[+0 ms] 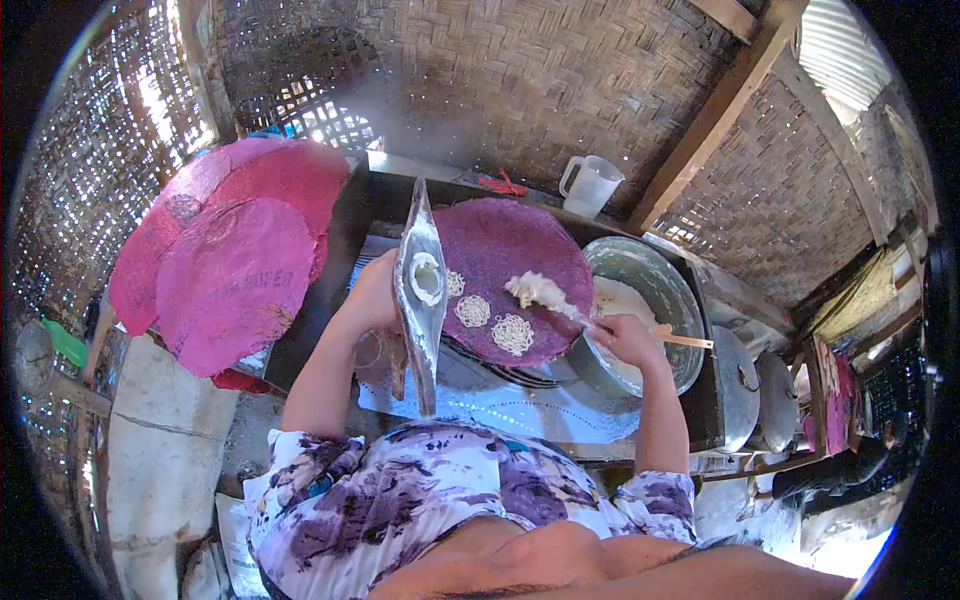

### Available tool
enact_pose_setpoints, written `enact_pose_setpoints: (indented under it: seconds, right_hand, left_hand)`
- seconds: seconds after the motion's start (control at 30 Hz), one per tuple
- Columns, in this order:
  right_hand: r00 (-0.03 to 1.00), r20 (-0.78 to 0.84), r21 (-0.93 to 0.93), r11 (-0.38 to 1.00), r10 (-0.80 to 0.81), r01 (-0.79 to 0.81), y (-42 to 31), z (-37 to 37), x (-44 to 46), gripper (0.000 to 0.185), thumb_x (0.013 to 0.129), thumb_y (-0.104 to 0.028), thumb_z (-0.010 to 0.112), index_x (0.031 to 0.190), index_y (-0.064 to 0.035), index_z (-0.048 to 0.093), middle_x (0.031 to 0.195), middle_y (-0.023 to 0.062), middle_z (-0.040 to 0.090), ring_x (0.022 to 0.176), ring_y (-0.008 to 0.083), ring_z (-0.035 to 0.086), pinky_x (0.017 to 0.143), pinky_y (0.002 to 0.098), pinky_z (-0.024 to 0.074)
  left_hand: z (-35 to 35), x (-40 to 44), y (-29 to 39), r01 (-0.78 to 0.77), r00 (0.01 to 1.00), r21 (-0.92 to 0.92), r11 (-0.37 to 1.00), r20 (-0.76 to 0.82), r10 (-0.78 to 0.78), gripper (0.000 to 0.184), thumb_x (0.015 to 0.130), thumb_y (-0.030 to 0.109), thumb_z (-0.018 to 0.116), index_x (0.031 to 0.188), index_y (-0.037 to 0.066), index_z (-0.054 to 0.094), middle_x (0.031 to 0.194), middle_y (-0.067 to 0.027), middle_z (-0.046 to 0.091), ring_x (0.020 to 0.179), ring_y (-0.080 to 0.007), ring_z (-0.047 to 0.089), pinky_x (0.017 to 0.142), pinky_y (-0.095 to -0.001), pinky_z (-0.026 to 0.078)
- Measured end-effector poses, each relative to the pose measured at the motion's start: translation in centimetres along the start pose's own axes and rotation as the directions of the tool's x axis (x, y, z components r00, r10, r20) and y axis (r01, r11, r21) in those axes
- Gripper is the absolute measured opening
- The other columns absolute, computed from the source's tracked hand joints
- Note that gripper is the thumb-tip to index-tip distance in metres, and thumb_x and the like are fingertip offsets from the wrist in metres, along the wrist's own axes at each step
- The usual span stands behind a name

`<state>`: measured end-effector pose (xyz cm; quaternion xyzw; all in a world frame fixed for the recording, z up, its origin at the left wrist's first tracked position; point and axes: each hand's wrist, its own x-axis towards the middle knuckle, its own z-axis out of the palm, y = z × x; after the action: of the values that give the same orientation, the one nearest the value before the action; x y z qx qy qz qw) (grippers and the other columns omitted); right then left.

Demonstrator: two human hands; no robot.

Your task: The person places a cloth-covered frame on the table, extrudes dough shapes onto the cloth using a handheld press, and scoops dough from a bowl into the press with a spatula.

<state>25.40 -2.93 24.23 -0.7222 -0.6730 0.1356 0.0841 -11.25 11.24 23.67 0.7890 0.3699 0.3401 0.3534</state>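
Observation:
My left hand [377, 292] is closed at the side of a long wooden press [424, 300] with a round, white-smeared hole. The press stands over the left part of a round purple mat [500, 240]. Several small coils of pale noodle-like strands [513, 335] lie on the mat. My right hand [625, 338] is closed round the handle of a utensil whose end carries a lump of white dough [540, 291] above the mat. Under and beside that hand is a large metal basin [640, 262] with pale dough inside and a light orange handle [683, 341] across its rim.
Round pink mats [230, 260] are piled at the left. A translucent jug [592, 187] and a red item [502, 184] stand behind the purple mat. Metal lids [735, 385] are at the right. Woven walls enclose the space, and a person in dark clothing [835, 472] is at the far right.

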Motion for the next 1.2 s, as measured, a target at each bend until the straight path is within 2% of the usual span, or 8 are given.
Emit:
enact_pose_setpoints:
  seconds: [0.07, 0.17, 0.27, 0.37, 0.47, 0.6, 0.9, 1.2]
  right_hand:
    - [0.996, -0.023, 0.126, 0.989, 0.082, -0.079, -0.4, -1.0, -0.6, 0.028, 0.079, -0.032, 0.055, 0.084, -0.0045, 0.063, 0.070, 0.0175, 0.059, 0.066, 0.0301, 0.057, 0.063, 0.0379, 0.0424]
    - [0.998, -0.025, 0.138, 0.989, 0.051, -0.047, 0.6, -0.8, -1.0, 0.025, 0.080, -0.025, 0.056, 0.081, -0.0008, 0.062, 0.062, 0.0122, 0.058, 0.059, 0.0209, 0.054, 0.057, 0.0336, 0.0416]
    - [1.000, 0.022, 0.123, 0.992, 0.013, -0.016, 1.4, -0.2, -1.2, 0.024, 0.080, -0.023, 0.057, 0.080, -0.0004, 0.062, 0.061, 0.0108, 0.057, 0.058, 0.0188, 0.054, 0.057, 0.0322, 0.0413]
    - [1.000, 0.003, 0.033, 0.999, -0.006, 0.005, 1.6, 0.1, -1.8, 0.023, 0.080, -0.022, 0.056, 0.080, 0.0004, 0.061, 0.062, 0.0105, 0.057, 0.057, 0.0175, 0.053, 0.056, 0.0311, 0.0409]
    - [0.999, -0.048, 0.115, 0.993, 0.016, -0.011, 3.6, 0.2, -2.6, 0.029, 0.080, -0.029, 0.055, 0.083, -0.0007, 0.062, 0.063, 0.0143, 0.058, 0.058, 0.0240, 0.055, 0.059, 0.0357, 0.0425]
    - [0.992, -0.065, 0.317, 0.945, 0.110, -0.084, 2.4, -2.0, -4.4, 0.024, 0.080, -0.021, 0.056, 0.081, 0.0025, 0.061, 0.061, 0.0043, 0.055, 0.058, 0.0105, 0.049, 0.053, 0.0267, 0.0391]
    - [0.987, 0.156, 0.433, 0.901, -0.048, -0.025, 0.1, -1.6, -6.8, 0.024, 0.080, -0.014, 0.057, 0.102, -0.0030, 0.060, 0.068, 0.0064, 0.058, 0.064, 0.0080, 0.047, 0.059, 0.0261, 0.0413]
    - [0.977, 0.173, 0.390, 0.920, -0.122, 0.046, 0.9, 0.4, -6.8, 0.028, 0.079, -0.017, 0.058, 0.106, -0.0073, 0.059, 0.076, 0.0111, 0.062, 0.066, 0.0109, 0.051, 0.063, 0.0278, 0.0431]
  left_hand:
    - [0.2, 0.1, -0.4, -0.018, 1.000, 0.052, 0.998, -0.014, 0.019, 0.061, 0.050, 0.015, 0.074, 0.105, 0.000, 0.052, 0.098, -0.0163, 0.058, 0.093, -0.0296, 0.056, 0.082, -0.0329, 0.043]
    - [0.3, 0.3, -0.6, 0.000, 1.000, 0.018, 1.000, -0.021, 0.000, 0.061, 0.048, 0.016, 0.075, 0.103, 0.000, 0.053, 0.098, -0.0170, 0.058, 0.093, -0.0307, 0.056, 0.083, -0.0328, 0.043]
    - [0.1, 0.1, 0.0, -0.044, 0.999, 0.079, 0.996, -0.019, 0.046, 0.062, 0.046, 0.017, 0.075, 0.101, 0.000, 0.053, 0.096, -0.0161, 0.058, 0.091, -0.0307, 0.056, 0.082, -0.0329, 0.043]
    - [-0.1, -0.1, 0.6, -0.017, 1.000, 0.049, 0.999, -0.003, 0.017, 0.062, 0.045, 0.017, 0.076, 0.101, 0.001, 0.054, 0.094, -0.0149, 0.059, 0.089, -0.0302, 0.056, 0.082, -0.0331, 0.043]
    - [0.3, 0.0, -0.1, -0.011, 1.000, -0.008, 1.000, -0.017, 0.011, 0.059, 0.048, 0.016, 0.075, 0.102, 0.001, 0.053, 0.093, -0.0140, 0.060, 0.088, -0.0274, 0.058, 0.081, -0.0329, 0.044]
    - [0.3, 0.0, 0.0, -0.010, 0.999, -0.019, 1.000, -0.033, 0.009, 0.057, 0.051, 0.015, 0.075, 0.102, 0.002, 0.053, 0.093, -0.0140, 0.060, 0.088, -0.0261, 0.058, 0.080, -0.0328, 0.044]
    - [0.2, -0.1, 0.7, 0.008, 0.999, -0.009, 1.000, -0.036, -0.008, 0.055, 0.051, 0.014, 0.074, 0.100, 0.001, 0.054, 0.092, -0.0149, 0.060, 0.088, -0.0274, 0.058, 0.080, -0.0335, 0.043]
    - [0.5, 0.0, 0.2, -0.033, 0.997, 0.001, 0.999, -0.063, 0.033, 0.053, 0.051, 0.015, 0.075, 0.097, 0.001, 0.055, 0.090, -0.0157, 0.060, 0.086, -0.0291, 0.059, 0.078, -0.0342, 0.044]
